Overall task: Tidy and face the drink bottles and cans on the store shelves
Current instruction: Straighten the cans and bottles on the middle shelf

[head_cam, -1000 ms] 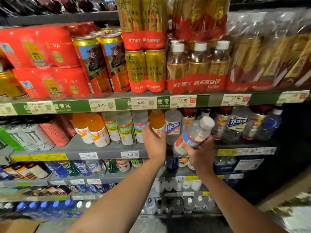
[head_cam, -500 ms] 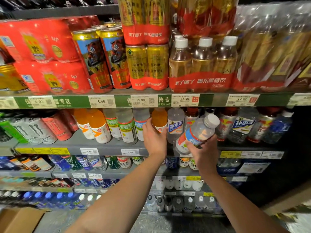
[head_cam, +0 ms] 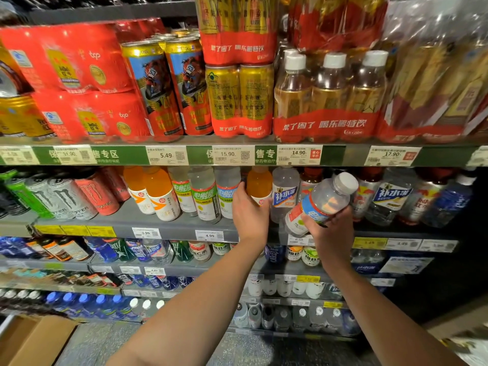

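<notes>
My right hand [head_cam: 330,229] holds a clear bottle [head_cam: 320,203] with a white cap and a blue and red label, tilted with its cap up to the right, in front of the second shelf. My left hand [head_cam: 250,211] is wrapped around the lower part of an orange drink bottle [head_cam: 259,184] that stands on that shelf. To its left stand clear bottles with green labels [head_cam: 204,196] and more orange bottles [head_cam: 158,194]. A clear bottle with a dark blue label [head_cam: 284,191] stands between my hands.
The top shelf carries red can packs [head_cam: 79,83], tall cans [head_cam: 163,91] and shrink-wrapped gold bottles [head_cam: 330,96]. Energy drink cans [head_cam: 66,196] lie at the left of the second shelf. Lower shelves hold more bottles. A cardboard box [head_cam: 31,342] sits on the floor at lower left.
The view has risen slightly and moved closer to the shelves. Both hands stay about where they were, the right still holding the tilted bottle, the left still on the orange bottle.
</notes>
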{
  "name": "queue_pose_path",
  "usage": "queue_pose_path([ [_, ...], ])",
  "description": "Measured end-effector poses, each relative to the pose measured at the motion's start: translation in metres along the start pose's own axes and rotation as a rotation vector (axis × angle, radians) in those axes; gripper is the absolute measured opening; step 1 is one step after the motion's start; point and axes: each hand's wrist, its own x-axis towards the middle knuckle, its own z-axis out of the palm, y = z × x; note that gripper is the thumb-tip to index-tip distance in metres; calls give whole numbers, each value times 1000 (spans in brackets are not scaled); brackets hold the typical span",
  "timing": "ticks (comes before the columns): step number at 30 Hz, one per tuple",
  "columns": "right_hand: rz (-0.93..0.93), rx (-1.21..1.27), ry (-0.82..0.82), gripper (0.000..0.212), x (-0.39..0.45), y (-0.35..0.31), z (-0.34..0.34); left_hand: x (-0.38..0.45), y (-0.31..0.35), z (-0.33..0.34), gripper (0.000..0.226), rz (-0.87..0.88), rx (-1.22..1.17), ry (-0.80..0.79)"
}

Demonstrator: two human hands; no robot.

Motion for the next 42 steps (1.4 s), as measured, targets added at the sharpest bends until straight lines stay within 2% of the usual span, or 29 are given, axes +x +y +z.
queue_pose_path([
  [3,-4,-1,4,59,0,-3,1,0,5,0,77,12,57,-39],
  [8,-9,-27,-12,60,2,-5,2,-1,5,4,64,-6,-4,-30],
  [13,-20,-43,-21,60,3,-2,4,4,1,1,69,-9,-56,-72],
  [18,-28,-37,-20,60,6,2,6,2,3,-7,71,51,-7,-61],
  [31,-56,-4,-31,66,3,19,18,-11,-13,-21,73,287,-2,-180],
  [36,-52,35,-33,64,-4,17,25,-12,-16,-36,74,199,-138,-225],
  [42,-87,67,-87,64,-16,10,44,-8,-28,-67,74,134,-269,-178],
])
